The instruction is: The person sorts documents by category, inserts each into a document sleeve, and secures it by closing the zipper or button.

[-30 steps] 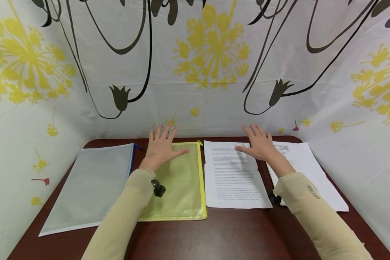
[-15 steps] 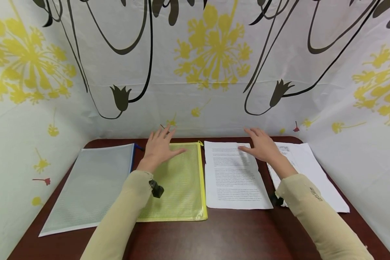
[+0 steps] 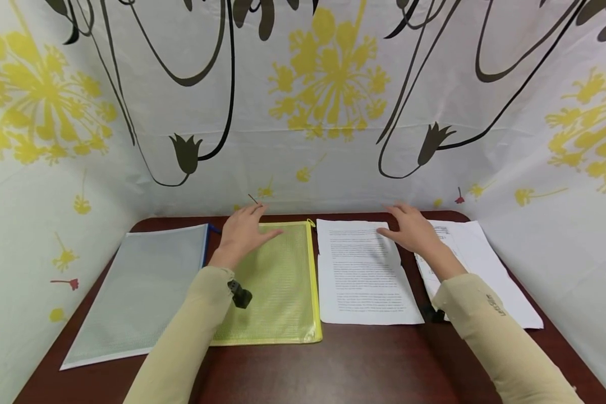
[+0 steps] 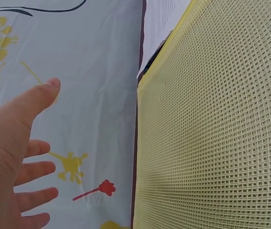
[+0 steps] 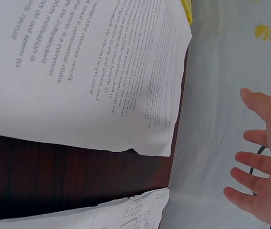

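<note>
My left hand (image 3: 240,234) hovers over the upper left part of a yellow mesh zip pouch (image 3: 278,292), holding nothing. In the left wrist view its thumb and loosely bent fingers stand apart from the pouch's mesh. Above the top right corner of a printed sheet (image 3: 363,275) hovers my right hand (image 3: 412,229), empty too. Its fingers are spread and slightly bent in the right wrist view, clear of the paper. Farther right lie more white papers (image 3: 490,275), partly covered by the right forearm. A whitish mesh zip pouch (image 3: 136,292) with a blue zip edge lies at the far left.
All these items lie in a row on a dark reddish-brown table (image 3: 363,365). A white curtain (image 3: 303,112) with yellow and dark plant prints hangs behind the table and along both sides. A small black wrist camera (image 3: 240,294) sits on the left wrist.
Both hands have sunk slightly toward the table and their fingers have bent a little from a wide spread. The pouches and papers have stayed in place.
</note>
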Demonstrator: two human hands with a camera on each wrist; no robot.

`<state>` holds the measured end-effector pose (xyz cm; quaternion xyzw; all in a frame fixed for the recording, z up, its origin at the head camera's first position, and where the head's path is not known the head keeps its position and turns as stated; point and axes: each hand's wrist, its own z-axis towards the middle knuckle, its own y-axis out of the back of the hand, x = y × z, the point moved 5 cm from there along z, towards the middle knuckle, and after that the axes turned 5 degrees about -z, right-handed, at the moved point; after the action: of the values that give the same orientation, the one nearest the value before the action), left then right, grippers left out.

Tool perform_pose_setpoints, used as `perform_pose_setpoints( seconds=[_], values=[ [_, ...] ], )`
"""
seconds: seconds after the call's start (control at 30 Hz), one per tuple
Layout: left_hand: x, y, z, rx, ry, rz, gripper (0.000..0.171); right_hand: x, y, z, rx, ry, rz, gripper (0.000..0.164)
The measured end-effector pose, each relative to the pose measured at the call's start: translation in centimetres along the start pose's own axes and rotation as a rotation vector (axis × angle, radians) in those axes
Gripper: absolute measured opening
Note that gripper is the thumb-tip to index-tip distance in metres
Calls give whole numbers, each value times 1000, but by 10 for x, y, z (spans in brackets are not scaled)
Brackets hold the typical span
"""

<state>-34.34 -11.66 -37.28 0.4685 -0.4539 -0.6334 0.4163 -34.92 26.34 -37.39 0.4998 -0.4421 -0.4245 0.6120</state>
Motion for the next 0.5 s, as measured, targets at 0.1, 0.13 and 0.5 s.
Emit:
perform_pose_setpoints(
  seconds=[0.1,0.13,0.5],
  values=[
    [1,0,-1,7,17,-23,84,-2,0,-2,-6,-10,5,65],
    [2,1,-1,8,26,-31,83,-3,0,-3,-8,-12,7,63],
    [12,1,-5,25,68,-79,75,-13,-3,-11,-11,-18,16,52]
  ],
)
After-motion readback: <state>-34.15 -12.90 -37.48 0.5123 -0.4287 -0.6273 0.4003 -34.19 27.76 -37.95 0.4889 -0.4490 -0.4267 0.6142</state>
